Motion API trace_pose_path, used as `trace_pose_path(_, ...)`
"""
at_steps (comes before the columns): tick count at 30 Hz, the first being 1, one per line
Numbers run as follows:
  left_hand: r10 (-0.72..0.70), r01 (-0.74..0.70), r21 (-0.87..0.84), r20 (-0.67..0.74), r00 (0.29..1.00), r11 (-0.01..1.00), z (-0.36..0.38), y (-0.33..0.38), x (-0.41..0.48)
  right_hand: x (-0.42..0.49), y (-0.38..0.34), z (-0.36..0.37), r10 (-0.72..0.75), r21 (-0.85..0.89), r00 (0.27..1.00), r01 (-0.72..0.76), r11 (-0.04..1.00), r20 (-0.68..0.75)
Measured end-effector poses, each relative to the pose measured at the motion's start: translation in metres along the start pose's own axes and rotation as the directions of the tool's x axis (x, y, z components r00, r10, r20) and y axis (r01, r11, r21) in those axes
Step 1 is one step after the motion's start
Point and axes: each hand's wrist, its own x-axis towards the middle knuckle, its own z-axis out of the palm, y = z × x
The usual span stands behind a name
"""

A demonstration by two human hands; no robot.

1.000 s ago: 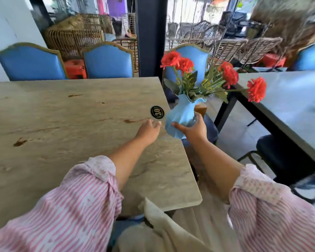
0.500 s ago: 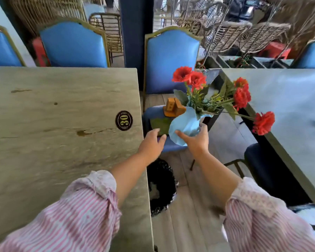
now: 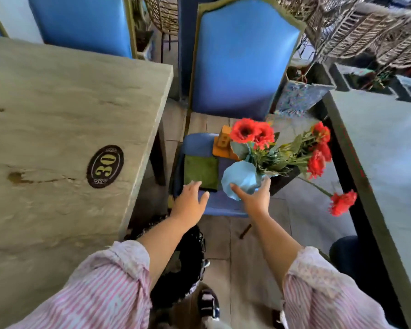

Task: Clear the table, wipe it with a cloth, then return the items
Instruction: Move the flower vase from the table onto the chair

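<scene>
Down at 6 o'clock, nearest the lens: two pink-striped sleeves, left sleeve (image 3: 93,293) and right sleeve (image 3: 323,293), both pushed up off bare forearms. Between them, a patterned shoe (image 3: 208,302) on the plank floor and a black crinkled bag (image 3: 190,252) just beside the table edge.

Centre of frame: left hand (image 3: 190,203) is held flat, palm down, fingers loosely spread and holding nothing. It is over the near edge of the chair seat (image 3: 195,143), with fingertips at the near corner of a green cloth (image 3: 201,172); contact cannot be told. Right hand (image 3: 254,200) grips the light blue vase (image 3: 241,180) low on its body, thumb on one side and fingers round the other. The vase is tilted toward 2 o'clock, over the right part of the seat, just beside the cloth. Whether its base rests on the seat cannot be told.

Red flowers (image 3: 252,132) spill from the vase toward 3 o'clock; one bloom (image 3: 342,201) droops at 4 o'clock. An orange wooden block (image 3: 223,144) stands on the seat behind the cloth.

At 9 o'clock: stone-look table (image 3: 57,103), with an oval plaque (image 3: 105,166) marked 30 near its right edge. At 3 o'clock: second table (image 3: 389,162).

At 12 o'clock: blue chair back (image 3: 242,55). At 1 o'clock: wicker chairs (image 3: 365,27).
</scene>
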Motion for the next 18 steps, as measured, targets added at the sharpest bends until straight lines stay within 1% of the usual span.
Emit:
trace_pose_path(9,-0.144,0.134,0.145,0.062,0.988,0.98,0.065,-0.052,0.088,0.11,0.075,0.045,0.098,0.056,0.995,-0.096,0.994,-0.034)
trace_pose_path(13,-0.199,0.176,0.188,0.112,0.974,0.966,0.089,-0.081,0.108,0.139,0.095,0.066,0.063,0.096,0.997,-0.057,0.994,-0.053)
trace_pose_path(18,-0.266,0.246,0.163,0.111,0.958,0.955,0.108,-0.095,0.112,0.153,0.104,0.077,0.019,0.114,0.996,-0.009,0.993,-0.089)
